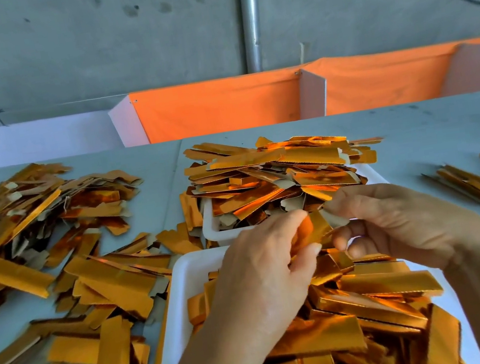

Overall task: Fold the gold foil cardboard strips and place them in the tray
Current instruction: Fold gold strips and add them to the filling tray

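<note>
nearest the camera, the white plastic tray (pixel 183 288) is heaped with folded gold foil cardboard strips, and both hands work just above it. the left hand (pixel 265 269) and the right hand (pixel 395 220) each pinch one end of a single short gold foil strip (pixel 318 227), thumb and forefingers closed on it, its brown paper tab showing at the right. this looks like the folding step, mid-crease. next, i judge, the fold needs pressing flat, then a drop into the near tray. beyond sits a second white tray (pixel 209 224), piled high. loose unfolded gold strips (pixel 91 281) spread across the pale grey counter (pixel 429 133) at left.
</note>
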`<state>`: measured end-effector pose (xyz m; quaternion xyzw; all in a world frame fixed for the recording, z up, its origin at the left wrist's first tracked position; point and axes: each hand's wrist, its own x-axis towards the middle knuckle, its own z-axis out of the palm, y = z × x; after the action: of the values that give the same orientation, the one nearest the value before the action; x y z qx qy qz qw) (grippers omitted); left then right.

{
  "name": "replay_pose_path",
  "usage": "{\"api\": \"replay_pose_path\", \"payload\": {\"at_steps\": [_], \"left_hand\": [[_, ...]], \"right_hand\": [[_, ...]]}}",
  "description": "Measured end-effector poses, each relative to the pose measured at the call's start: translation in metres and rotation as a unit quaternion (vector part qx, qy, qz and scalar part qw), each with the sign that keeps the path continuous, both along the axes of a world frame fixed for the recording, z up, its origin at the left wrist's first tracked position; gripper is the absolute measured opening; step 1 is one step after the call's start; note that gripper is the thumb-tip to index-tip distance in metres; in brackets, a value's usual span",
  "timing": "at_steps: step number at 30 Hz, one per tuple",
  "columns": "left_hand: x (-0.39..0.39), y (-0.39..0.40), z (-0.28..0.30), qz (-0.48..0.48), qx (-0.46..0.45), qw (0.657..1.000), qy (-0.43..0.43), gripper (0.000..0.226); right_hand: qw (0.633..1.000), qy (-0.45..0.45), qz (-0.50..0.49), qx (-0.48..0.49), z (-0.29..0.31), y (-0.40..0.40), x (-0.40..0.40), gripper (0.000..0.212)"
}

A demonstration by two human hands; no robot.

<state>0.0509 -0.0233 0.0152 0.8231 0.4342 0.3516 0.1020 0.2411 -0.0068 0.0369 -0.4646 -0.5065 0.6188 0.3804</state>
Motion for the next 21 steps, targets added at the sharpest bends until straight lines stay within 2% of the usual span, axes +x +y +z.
{"api": "replay_pose_path", "payload": {"at_steps": [4,8,10,17,21], "left_hand": [[-0.002,0.001,0.001,-0.023,-0.058,0.997,-0.038,0.041],[-0.008,0.003,0.000,-0.040,-0.126,0.986,-0.102,0.039],[-0.010,0.004,0.000,-0.053,-0.146,0.981,-0.117,0.039],[-0.011,0.008,0.001,-0.074,-0.117,0.986,-0.097,0.038],[-0.013,0.010,0.001,-0.072,-0.115,0.985,-0.105,0.038]], "right_hand": [[0.998,0.048,-0.014,0.023,0.002,0.000,0.002,0.025],[0.997,0.037,0.001,0.063,0.005,-0.002,0.000,0.013],[0.996,0.032,0.000,0.080,0.005,-0.002,0.001,0.013],[0.990,0.014,0.036,0.137,0.007,-0.006,0.007,0.012],[0.987,0.002,0.077,0.140,0.010,-0.010,0.008,0.020]]}}
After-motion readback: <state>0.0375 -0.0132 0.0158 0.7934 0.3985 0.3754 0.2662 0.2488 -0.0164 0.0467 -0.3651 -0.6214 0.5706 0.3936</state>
